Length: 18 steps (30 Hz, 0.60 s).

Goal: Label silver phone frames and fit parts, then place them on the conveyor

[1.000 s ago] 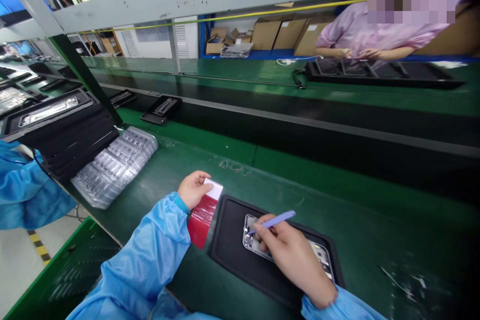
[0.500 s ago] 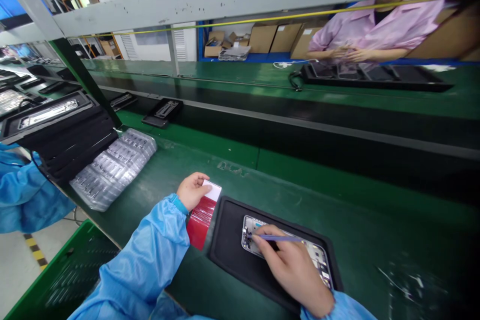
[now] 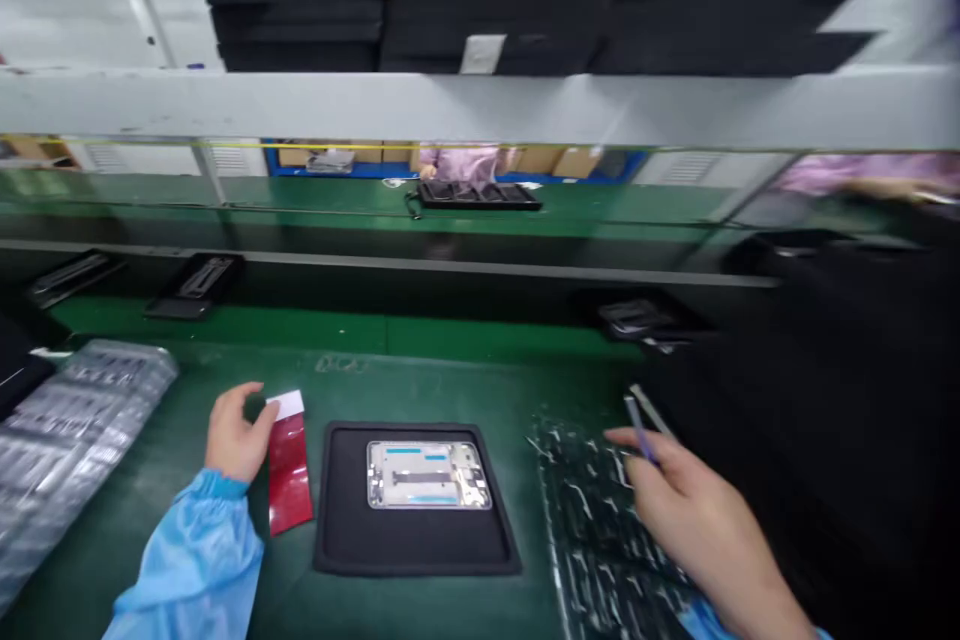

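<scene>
The left hand (image 3: pixel 241 432) curves its thumb and forefinger apart, the thumb at the white end of a glossy red rectangular sheet (image 3: pixel 290 475); whether it touches is hard to tell; the right hand (image 3: pixel 694 500), reaching forward, grips a slim purple stick tool (image 3: pixel 640 429), blurred, above a clear moulded plastic tray (image 3: pixel 585 530) cut off below; between the hands, a silver rectangular metal phone frame (image 3: pixel 424 475) lies in a black raised-rim tray (image 3: pixel 412 545).

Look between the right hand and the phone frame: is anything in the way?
Nothing visible blocks the right hand; between it and the phone frame lie only part of the clear tray, green table and the black tray's rim.
</scene>
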### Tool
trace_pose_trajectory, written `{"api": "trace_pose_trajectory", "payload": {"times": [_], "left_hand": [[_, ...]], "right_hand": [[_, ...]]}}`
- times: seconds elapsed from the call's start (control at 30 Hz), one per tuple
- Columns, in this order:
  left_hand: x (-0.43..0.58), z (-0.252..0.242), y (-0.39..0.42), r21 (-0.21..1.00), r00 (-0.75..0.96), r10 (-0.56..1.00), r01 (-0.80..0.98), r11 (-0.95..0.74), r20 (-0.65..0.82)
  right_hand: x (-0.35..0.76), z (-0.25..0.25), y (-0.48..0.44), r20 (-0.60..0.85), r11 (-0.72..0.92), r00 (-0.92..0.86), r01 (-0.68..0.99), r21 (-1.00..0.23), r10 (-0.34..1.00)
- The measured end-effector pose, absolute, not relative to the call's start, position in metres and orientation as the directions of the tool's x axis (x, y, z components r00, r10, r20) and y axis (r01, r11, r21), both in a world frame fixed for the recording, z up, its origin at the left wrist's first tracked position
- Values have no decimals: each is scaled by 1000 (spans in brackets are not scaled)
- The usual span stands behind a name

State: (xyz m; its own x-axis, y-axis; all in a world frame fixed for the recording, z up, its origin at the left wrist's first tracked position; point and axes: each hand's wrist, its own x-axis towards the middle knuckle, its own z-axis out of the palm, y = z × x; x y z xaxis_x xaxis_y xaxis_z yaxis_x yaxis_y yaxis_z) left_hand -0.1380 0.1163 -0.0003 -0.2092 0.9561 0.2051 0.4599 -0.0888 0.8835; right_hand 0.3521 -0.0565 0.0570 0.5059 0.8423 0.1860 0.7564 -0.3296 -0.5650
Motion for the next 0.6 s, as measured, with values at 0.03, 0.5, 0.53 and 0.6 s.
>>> {"api": "trace_pose_trajectory", "payload": {"times": [0.03, 0.5, 0.53, 0.6], "left_hand": [[-137, 3, 112, 806, -200, 933, 577, -136, 300], [-13, -22, -13, 533, 626, 746, 561, -633, 227], [-14, -21, -13, 535, 633, 739, 553, -639, 228], [-17, -17, -13, 538, 648, 725, 535, -651, 234]], "right_hand": [[363, 50, -66, 168, -363, 491, 797, -483, 855], [387, 4, 10, -166, -343, 315, 922, -178, 934], [389, 2, 12, -187, -343, 314, 927, -153, 931], [392, -1, 15, -220, -342, 312, 933, -114, 924]]}}
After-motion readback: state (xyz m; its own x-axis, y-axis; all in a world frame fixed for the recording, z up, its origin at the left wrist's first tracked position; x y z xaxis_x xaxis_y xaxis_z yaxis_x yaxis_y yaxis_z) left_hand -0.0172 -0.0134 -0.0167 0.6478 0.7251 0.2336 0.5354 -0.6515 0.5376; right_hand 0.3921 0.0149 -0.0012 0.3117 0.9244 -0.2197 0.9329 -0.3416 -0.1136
